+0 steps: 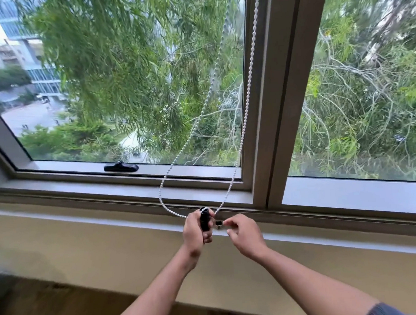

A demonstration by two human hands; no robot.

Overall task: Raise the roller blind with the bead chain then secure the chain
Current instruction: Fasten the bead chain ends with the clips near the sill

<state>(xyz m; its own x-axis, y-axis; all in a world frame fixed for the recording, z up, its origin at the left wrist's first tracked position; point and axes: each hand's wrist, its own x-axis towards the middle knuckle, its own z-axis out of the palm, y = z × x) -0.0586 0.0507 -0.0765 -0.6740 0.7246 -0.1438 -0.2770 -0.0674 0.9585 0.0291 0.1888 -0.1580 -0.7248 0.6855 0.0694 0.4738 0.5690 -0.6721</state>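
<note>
A white bead chain [246, 101] hangs from the top of the window frame in a long loop, its two strands meeting at the sill. The loop's bottom runs over the top of a black cylindrical chain holder [204, 221]. My left hand [197, 233] is closed around that holder, just below the sill. My right hand [243, 235] is beside it, thumb and forefinger pinched on a small dark piece [219, 224] fixed at the wall under the sill. The roller blind itself is out of view above.
A grey window frame with a vertical mullion [278, 92] divides two panes. A black window latch [121, 166] sits on the lower sash. The grey sill [83, 199] and beige wall run below; dark wooden floor lies at the bottom left.
</note>
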